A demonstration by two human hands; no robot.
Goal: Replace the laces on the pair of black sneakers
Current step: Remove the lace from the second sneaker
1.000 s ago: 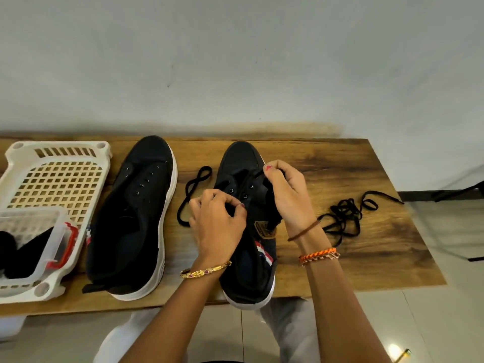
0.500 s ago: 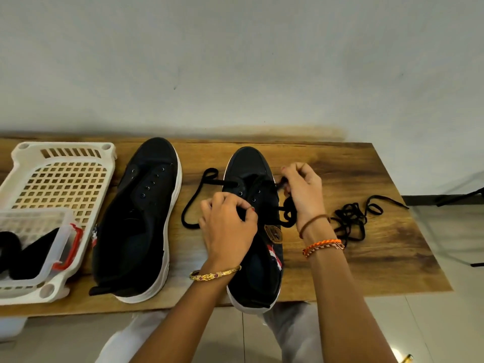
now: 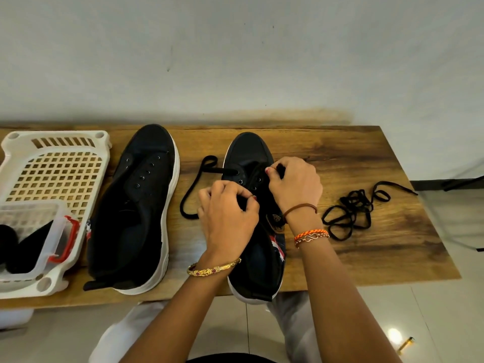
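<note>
We see the white basket (image 3: 56, 163) and its clear box (image 3: 34, 231) cut by the left edge; the box's dark contents are unidentifiable. Both hands' fingers (image 3: 275, 170) hide the right sneaker (image 3: 248, 150) eyelets they work at.

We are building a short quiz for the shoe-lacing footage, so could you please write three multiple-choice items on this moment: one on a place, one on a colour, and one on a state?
1. Where does the loose tangled lace lie?
A. in the basket
B. on the table, right of the held sneaker
C. inside the unlaced sneaker

2. What colour is the basket?
A. white
B. blue
C. green

3. What state is the sneaker by the basket in?
A. fully laced
B. upside down
C. no lace in its eyelets

Answers:
1 B: it lies on bare table beyond the right hand.
2 A: its lattice is white.
3 C: its eyelets show bare, while the left hand and the right work on the held sneaker.
</note>
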